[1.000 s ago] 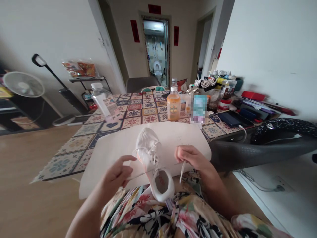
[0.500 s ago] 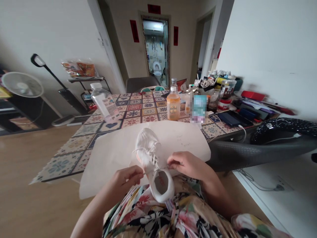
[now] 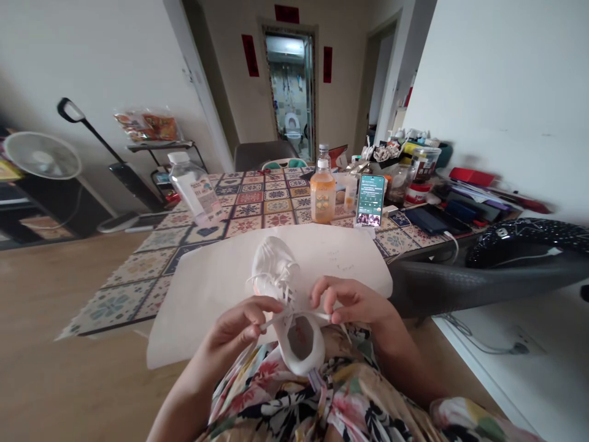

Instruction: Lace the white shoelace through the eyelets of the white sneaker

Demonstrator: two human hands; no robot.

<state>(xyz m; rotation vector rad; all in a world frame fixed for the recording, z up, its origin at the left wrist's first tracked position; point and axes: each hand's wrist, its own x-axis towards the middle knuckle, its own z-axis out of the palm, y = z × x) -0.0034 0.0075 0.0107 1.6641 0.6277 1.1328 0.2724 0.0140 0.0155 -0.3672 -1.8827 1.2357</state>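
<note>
A white sneaker [image 3: 272, 258] lies on a sheet of white paper [image 3: 207, 294], its toe pointing away from me and its opening towards my lap. My left hand [image 3: 242, 322] pinches one end of the white shoelace [image 3: 317, 315] at the left of the opening. On the other side, my right hand [image 3: 352, 301] grips the lace between thumb and fingers, and a loose tail hangs below it. Between both hands the lace runs across the top of the shoe's tongue. Whether it is knotted there, I cannot tell.
Beyond the paper, an orange drink bottle [image 3: 323, 196] and a lit phone [image 3: 370, 199] stand on the patterned tablecloth [image 3: 251, 209]. A large clear bottle [image 3: 196, 190] is at the left. Jars, papers and a tablet [image 3: 432, 220] crowd the right side. A grey chair [image 3: 427, 282] stands close at the right.
My left hand has moved in over the shoe's edge. My right hand has shifted slightly outward with its fingers raised, and the lace now shows stretched between them. The sneaker stays put.
</note>
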